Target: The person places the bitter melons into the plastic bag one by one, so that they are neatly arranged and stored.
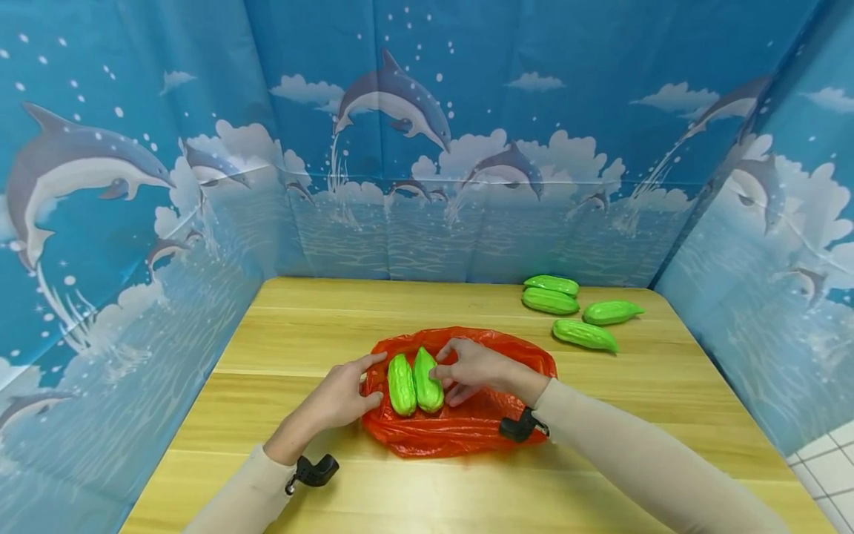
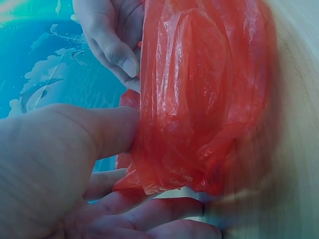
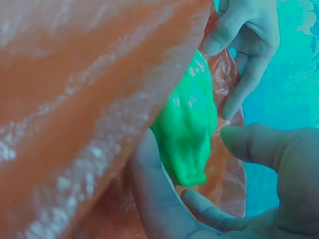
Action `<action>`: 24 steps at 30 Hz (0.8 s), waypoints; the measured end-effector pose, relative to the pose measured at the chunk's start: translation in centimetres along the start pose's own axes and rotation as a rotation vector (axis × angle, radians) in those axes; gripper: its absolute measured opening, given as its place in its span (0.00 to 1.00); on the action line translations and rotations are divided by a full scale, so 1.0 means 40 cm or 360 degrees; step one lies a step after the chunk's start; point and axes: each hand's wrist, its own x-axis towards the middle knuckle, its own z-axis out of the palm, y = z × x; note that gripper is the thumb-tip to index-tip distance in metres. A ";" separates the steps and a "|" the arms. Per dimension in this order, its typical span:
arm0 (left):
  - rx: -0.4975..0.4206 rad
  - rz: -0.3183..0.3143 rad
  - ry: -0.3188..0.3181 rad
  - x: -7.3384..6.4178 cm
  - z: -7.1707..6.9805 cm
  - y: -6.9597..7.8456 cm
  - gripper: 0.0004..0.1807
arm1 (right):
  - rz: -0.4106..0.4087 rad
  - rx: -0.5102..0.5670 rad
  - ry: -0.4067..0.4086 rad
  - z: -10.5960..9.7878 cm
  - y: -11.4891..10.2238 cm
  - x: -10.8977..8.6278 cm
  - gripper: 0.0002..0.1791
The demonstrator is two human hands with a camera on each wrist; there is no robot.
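Two green bitter melons (image 1: 402,384) lie side by side in a red plastic bag (image 1: 460,441), its mouth spread wide on the table. My left hand (image 1: 340,393) holds the bag's left edge, the thumb in front of the film and other fingers behind it in the left wrist view. Over the bag, my right hand (image 1: 477,367) is beside the right-hand bitter melon (image 3: 187,124), thumb and fingers spread loosely around it. One fingertip reaches the melon's side in the right wrist view. A fold of film hides part of that melon there.
Several more bitter melons (image 1: 585,335) lie on the wooden table (image 1: 300,311) at the back right. Blue dolphin-print curtains (image 1: 467,222) hang along the table's back and sides. Black wrist cameras (image 1: 316,471) are strapped below both hands.
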 end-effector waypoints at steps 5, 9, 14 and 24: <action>0.0000 0.0002 -0.0009 -0.002 0.001 -0.001 0.42 | 0.0000 -0.0010 -0.0001 0.001 0.003 -0.003 0.32; 0.0002 0.0007 -0.0008 -0.002 0.002 -0.001 0.43 | -0.0015 -0.0038 0.0016 -0.006 0.004 -0.011 0.34; 0.0029 0.0001 -0.0009 -0.003 0.004 0.004 0.43 | -0.0043 -0.0067 0.0036 -0.014 0.005 -0.031 0.35; 0.0065 0.0002 -0.0026 -0.004 0.007 0.011 0.45 | -0.0151 -0.0172 0.0082 -0.037 0.011 -0.061 0.32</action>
